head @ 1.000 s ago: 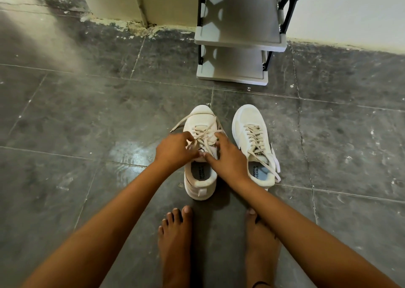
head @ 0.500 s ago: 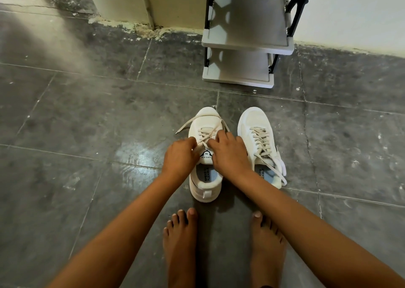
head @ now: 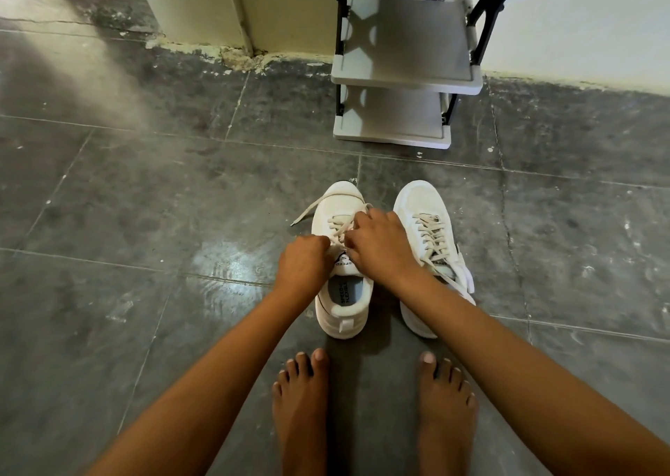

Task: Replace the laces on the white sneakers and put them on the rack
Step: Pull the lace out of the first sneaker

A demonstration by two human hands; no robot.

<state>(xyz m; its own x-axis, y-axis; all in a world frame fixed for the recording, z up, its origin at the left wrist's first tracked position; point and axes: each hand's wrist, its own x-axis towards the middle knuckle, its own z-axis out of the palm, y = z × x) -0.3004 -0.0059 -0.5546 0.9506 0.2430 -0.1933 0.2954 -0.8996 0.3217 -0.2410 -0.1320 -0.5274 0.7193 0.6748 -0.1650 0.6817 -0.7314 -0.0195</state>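
**Both hands at the laces of the left sneaker**

A dark grey tiled floor point(head: 145, 221) fills the view, meeting a pale wall point(head: 580, 22) at the far side. Against that wall stands a grey shoe rack point(head: 406, 73) with black posts, its shelves bare. Well in front of the rack, two white sneakers sit side by side on the tiles, toes toward the rack. The right sneaker point(head: 422, 203) is laced, with cream lace ends trailing down its outer side. The left sneaker point(head: 342, 294) is under both hands. The left hand point(head: 302, 267) is curled into a fist beside the tongue, gripping the cream lace point(head: 337, 221) where it crosses the eyelets. The right hand point(head: 380, 245) lies over the upper lacing, fingers bent and pinching the same lace near the middle; one loose end runs out over the toe to the left. Two bare feet point(head: 301, 410) stand just behind the sneakers.
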